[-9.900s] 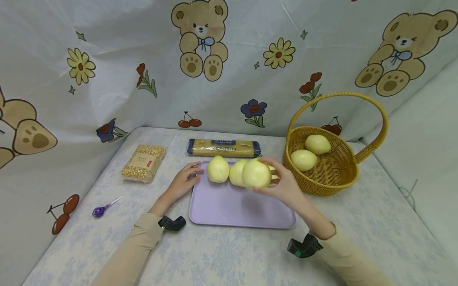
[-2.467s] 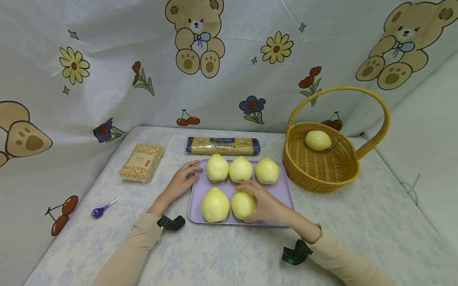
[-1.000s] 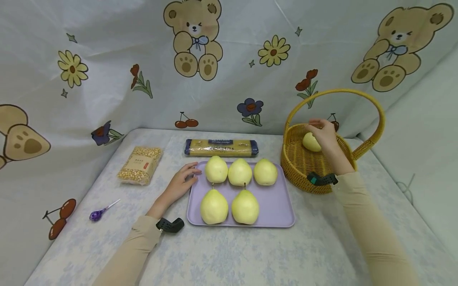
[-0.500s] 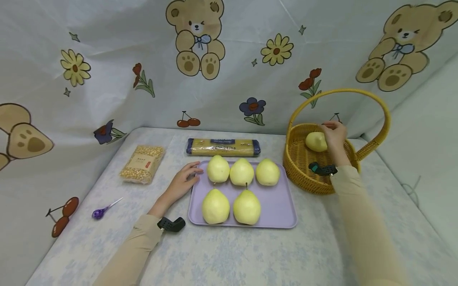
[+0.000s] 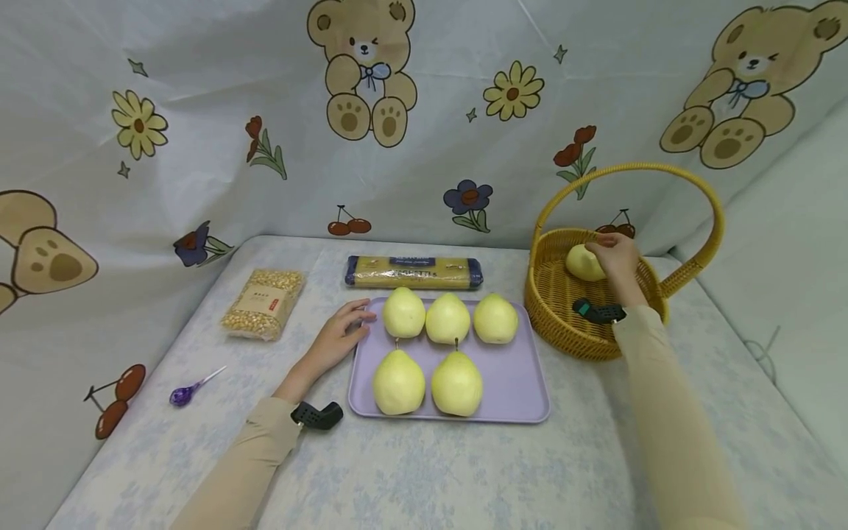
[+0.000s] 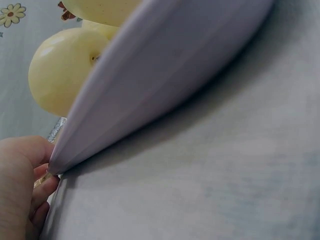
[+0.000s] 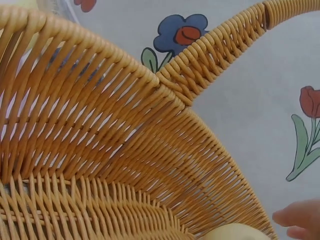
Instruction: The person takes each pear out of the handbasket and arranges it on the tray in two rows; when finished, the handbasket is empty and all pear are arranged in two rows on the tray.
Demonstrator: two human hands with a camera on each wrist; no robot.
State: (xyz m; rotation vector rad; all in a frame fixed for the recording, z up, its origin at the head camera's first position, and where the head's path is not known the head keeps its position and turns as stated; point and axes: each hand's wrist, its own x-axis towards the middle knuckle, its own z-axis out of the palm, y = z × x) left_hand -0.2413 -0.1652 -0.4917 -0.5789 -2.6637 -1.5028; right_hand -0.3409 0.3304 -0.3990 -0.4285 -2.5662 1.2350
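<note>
In the head view, my left hand (image 5: 334,340) rests at the upper left corner of the lilac tray (image 5: 510,394), relaxed fingers touching its rim. Two rows of pale yellow pears stand on this tray, one being the front right pear (image 5: 457,384). On the right, my right hand (image 5: 619,261) reaches into the wicker basket (image 5: 563,331), fingers bent over the right end of a lone pear (image 5: 583,263). In the right wrist view, fingertips (image 7: 295,216) show just above the top of that pear (image 7: 235,233); the rest of the hand is out of frame.
Behind the tray lies a spaghetti pack (image 5: 414,272). A bag of corn kernels (image 5: 263,303) and a purple lollipop (image 5: 185,394) lie on the left. The basket's tall handle (image 5: 712,221) arches over the right hand. A patterned cloth (image 5: 265,199) hangs behind the table.
Two pears stand in the tray's front row and three behind, while the basket went from two pears to one. My right hand has gone from tray to basket and sunk slightly; the left stayed.
</note>
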